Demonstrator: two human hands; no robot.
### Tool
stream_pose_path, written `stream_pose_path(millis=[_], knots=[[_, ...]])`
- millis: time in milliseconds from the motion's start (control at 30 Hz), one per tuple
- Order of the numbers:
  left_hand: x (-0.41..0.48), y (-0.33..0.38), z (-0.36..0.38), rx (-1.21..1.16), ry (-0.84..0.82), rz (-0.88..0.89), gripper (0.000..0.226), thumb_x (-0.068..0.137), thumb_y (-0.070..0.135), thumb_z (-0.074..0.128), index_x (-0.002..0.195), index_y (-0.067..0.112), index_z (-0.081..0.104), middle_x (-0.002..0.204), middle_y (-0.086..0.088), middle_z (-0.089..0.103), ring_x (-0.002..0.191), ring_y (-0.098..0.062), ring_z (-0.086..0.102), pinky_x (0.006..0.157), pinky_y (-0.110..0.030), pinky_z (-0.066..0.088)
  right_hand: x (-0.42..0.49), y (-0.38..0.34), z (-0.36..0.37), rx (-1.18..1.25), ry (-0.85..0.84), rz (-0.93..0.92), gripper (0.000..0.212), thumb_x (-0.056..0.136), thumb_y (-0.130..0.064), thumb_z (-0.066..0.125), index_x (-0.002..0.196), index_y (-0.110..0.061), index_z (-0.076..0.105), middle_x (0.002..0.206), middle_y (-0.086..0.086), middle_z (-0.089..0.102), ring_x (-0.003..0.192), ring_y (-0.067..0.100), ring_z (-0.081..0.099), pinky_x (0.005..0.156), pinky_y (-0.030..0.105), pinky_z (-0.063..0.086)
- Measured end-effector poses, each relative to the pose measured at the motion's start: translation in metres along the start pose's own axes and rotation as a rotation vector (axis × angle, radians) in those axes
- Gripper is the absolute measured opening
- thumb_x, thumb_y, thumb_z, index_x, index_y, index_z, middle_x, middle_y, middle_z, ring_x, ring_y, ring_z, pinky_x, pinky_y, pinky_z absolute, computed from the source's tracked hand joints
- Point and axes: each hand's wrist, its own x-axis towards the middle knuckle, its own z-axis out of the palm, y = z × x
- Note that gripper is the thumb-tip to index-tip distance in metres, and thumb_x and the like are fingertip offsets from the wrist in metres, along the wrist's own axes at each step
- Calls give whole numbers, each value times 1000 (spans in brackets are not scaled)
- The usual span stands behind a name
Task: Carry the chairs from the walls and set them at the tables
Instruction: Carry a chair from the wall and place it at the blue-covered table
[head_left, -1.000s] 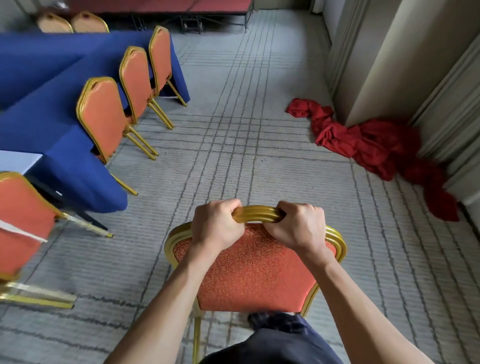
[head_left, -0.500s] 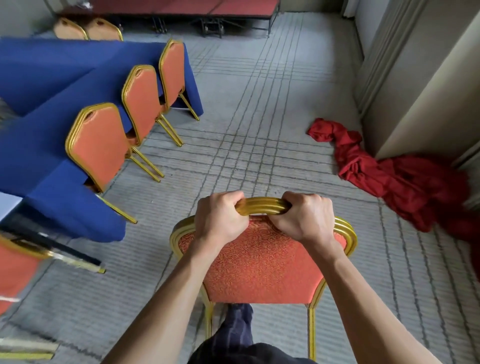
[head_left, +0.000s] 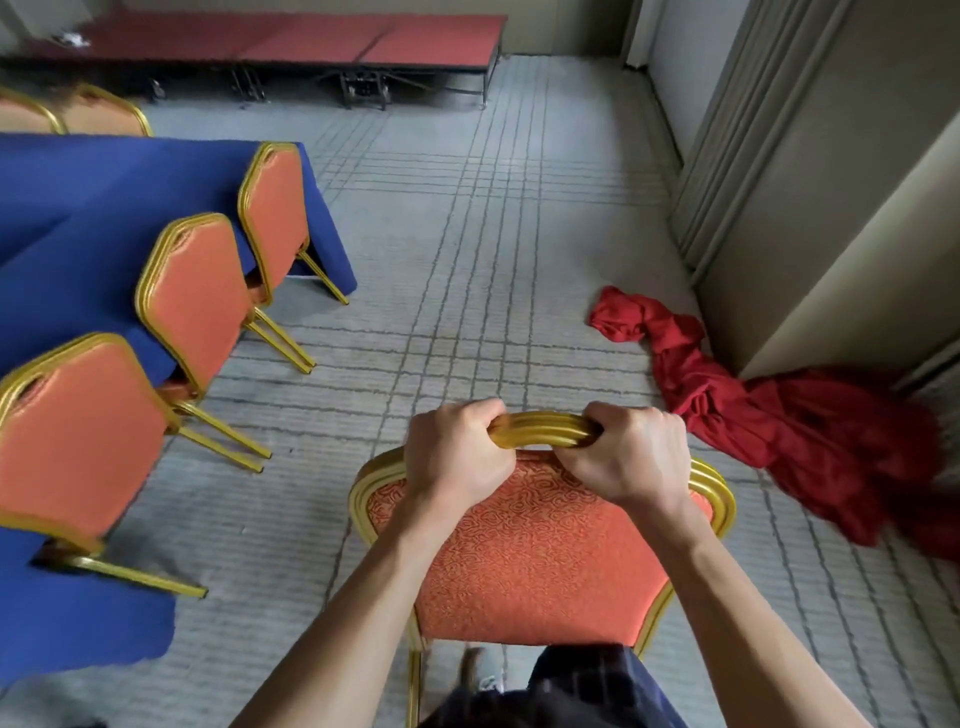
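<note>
The orange-upholstered, gold-framed chair (head_left: 540, 545) is out on the carpet, well apart from the blue-draped table (head_left: 78, 218). The left hand (head_left: 457, 457) and right hand (head_left: 631, 457) both grip its top rail. It should be carried level, steering left of the red cloth heap (head_left: 779, 421).

Both hands are gripping the gold top rail of an orange chair (head_left: 540, 551), the left hand (head_left: 457, 452) beside the right hand (head_left: 631, 452). Three matching chairs (head_left: 195, 296) are standing along the blue-draped bench (head_left: 78, 208); a red cloth (head_left: 769, 415) is lying by the wall.
</note>
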Motion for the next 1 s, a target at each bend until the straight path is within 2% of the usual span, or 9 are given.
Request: stream_pose_path(millis=[133,300,500,600,700,767,867,1000], knots=[[88,-24,32,8,-10,2,27,62,20,68,61,25,41,52,-1,57,50,-30,52,48,-27,26,84,13,37,-1,-25,16,47,62,-63,51,57,-16,51,51,7,59,56,40,60,50,33,46],[197,-53,89,53,-48,-13,17,65,23,65,64,14,50,52,-2,56,50,-31,52,45,-31,35,193,44,102,-7,-95,28,45,63,-61,61,59,-17,54,53,7,61,59,39,61,52,34,47],[337,-77,154,55,-64,-20,28,65,21,64,61,22,37,54,-2,57,52,-31,54,46,-30,30,332,85,168,9,-173,64,40,65,-56,62,61,-18,50,60,6,65,66,38,64,57,34,47],[397,-89,169,71,-67,-48,22,64,20,66,61,20,44,55,-2,59,52,-30,56,45,-29,31,398,93,187,23,-238,60,39,66,-57,61,62,-20,49,63,5,66,68,36,65,59,35,50],[453,-102,183,112,-47,-58,13,63,20,69,65,19,56,57,1,62,53,-27,59,48,-25,27,459,97,206,36,-222,17,37,62,-55,58,60,-20,47,60,4,64,64,35,64,57,34,49],[495,-116,199,119,-49,-78,9,64,22,68,69,19,62,59,2,64,54,-24,61,48,-26,30,504,103,224,52,-211,-3,36,60,-53,59,60,-18,50,58,3,64,60,34,62,55,33,50],[557,-145,227,86,-33,-106,8,63,21,68,66,19,61,56,2,62,50,-24,58,48,-24,30,571,107,260,25,-224,-20,37,60,-52,63,60,-16,53,56,2,62,56,33,61,53,34,50],[648,-187,263,59,-36,-121,7,64,21,68,65,20,61,56,4,61,49,-21,58,51,-23,25,665,110,312,-11,-196,-54,40,60,-50,68,57,-17,48,51,1,58,51,32,59,49,31,46]])
